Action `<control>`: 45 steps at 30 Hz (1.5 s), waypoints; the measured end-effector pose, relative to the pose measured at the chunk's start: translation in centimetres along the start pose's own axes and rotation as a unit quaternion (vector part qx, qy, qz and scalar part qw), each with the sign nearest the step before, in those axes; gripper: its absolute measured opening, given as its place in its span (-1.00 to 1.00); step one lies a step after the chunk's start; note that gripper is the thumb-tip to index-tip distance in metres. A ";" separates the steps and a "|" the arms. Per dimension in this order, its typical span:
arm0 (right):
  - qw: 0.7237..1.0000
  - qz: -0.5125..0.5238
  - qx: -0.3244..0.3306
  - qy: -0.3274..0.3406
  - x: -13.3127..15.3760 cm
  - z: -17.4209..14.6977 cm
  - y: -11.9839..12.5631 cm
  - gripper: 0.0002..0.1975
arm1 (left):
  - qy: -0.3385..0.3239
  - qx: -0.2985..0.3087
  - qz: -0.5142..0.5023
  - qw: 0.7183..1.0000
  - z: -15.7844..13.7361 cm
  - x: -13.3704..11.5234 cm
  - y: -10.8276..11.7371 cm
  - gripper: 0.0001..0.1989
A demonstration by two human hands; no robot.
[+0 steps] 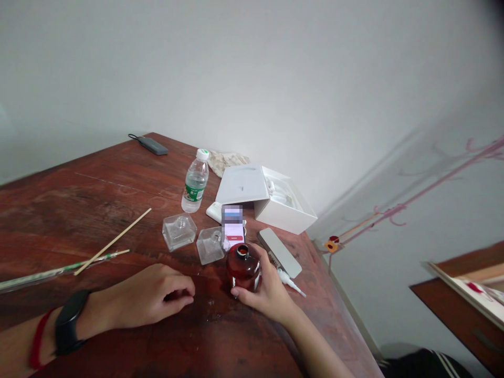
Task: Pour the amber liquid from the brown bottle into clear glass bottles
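Note:
My right hand point(270, 294) is wrapped around a brown glass bottle point(239, 275), which stands upright with its uncovered mouth facing up. On the table point(157, 346), my left hand point(151, 294) rests with fingers curled and thumb near the index finger; nothing shows in it. Just beyond the brown bottle are two clear square containers point(179, 232) with small round necks. A phone point(233, 226) with a lit screen leans behind the bottle. Past my right fingers lies a white pump head point(290, 282) with a thin tube, beside a flat grey case point(280, 252).
A water bottle point(196, 184) with a green label stands farther back. An open white box point(285, 210) sits near the wall. At left lie a wooden chopstick point(114, 240) and a wrapped one point(47, 275). A dark grey device point(151, 144) with a loop is near the far edge.

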State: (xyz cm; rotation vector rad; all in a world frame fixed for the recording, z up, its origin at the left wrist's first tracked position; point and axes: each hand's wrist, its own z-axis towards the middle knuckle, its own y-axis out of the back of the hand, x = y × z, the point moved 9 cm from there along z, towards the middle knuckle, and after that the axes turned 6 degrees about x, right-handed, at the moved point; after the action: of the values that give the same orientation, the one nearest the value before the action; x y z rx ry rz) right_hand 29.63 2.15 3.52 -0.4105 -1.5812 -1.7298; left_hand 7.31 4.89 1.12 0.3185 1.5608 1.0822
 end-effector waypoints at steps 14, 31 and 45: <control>1.000 0.006 0.005 -0.007 -0.4 -0.1 -0.1 -0.06 | 0.006 0.007 -0.001 1.000 0.1 -0.1 0.0 -0.84; 1.000 0.009 0.004 -0.009 -0.4 0.0 -0.1 -0.05 | -0.026 -0.016 -0.001 1.000 -0.1 -0.4 0.4 -0.79; 1.000 0.010 0.003 -0.005 -0.2 0.0 -0.2 -0.04 | -0.047 -0.107 0.009 0.993 -0.3 -0.1 1.9 -0.74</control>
State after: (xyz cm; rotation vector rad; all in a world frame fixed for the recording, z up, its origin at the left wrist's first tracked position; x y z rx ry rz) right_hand 29.65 2.19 3.28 -0.4310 -1.5846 -1.7096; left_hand 6.42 5.72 2.65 0.2336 1.3466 1.2200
